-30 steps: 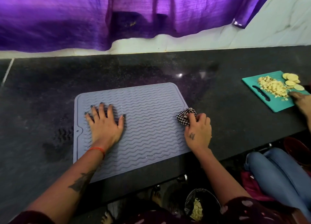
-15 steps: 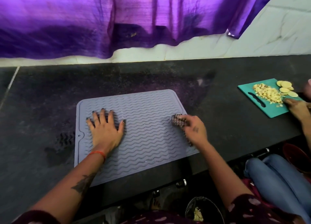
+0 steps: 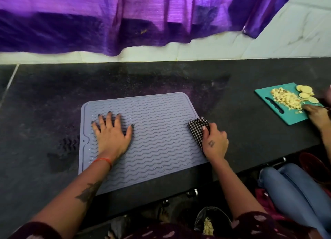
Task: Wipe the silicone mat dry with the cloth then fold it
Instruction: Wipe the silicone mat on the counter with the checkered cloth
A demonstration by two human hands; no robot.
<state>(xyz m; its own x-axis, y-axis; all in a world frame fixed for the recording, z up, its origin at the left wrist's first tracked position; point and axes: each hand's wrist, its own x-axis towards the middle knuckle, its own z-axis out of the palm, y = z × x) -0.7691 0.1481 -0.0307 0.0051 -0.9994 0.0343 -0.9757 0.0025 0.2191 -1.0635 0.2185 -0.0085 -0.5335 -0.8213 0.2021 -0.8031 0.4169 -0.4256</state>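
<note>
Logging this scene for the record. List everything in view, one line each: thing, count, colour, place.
silicone mat: one, grey-lilac, flat on the counter, near edge overhanging
cloth: one, black-and-white check, at the mat's right edge
counter: one, dark speckled stone
curtain: one, purple, hanging on the back wall
cutting board: one, teal, far right of the counter
chopped food: one pile, pale yellow, on the board
round slices: several, pale yellow, at the board's far corner
second person's hand: one, on the board's near corner
bin: one, dark, below the counter, scraps inside
left hand: flat on the mat, fingers spread
right hand: grips the cloth
</note>
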